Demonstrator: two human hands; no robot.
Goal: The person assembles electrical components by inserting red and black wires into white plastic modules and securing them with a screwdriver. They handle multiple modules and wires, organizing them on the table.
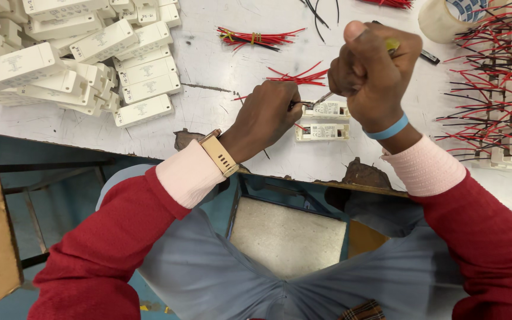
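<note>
My right hand [371, 74] is fisted around a screwdriver [322, 99] with a yellow-green handle, its metal tip pointing down-left at a small white rectangular module [334, 109] on the white table [208, 112]. My left hand [268, 115] rests on the table just left of that module, pinching a thin wire at its end. A second white module [322, 131] lies right below the first. Loose red wires [297, 77] lie just behind the hands.
A heap of white modules [78, 53] fills the table's back left. A bundle of red wires [253, 38] lies at the back. Wired modules with red and black leads [499, 101] crowd the right side, near a tape roll [442, 21]. The table's front edge is chipped.
</note>
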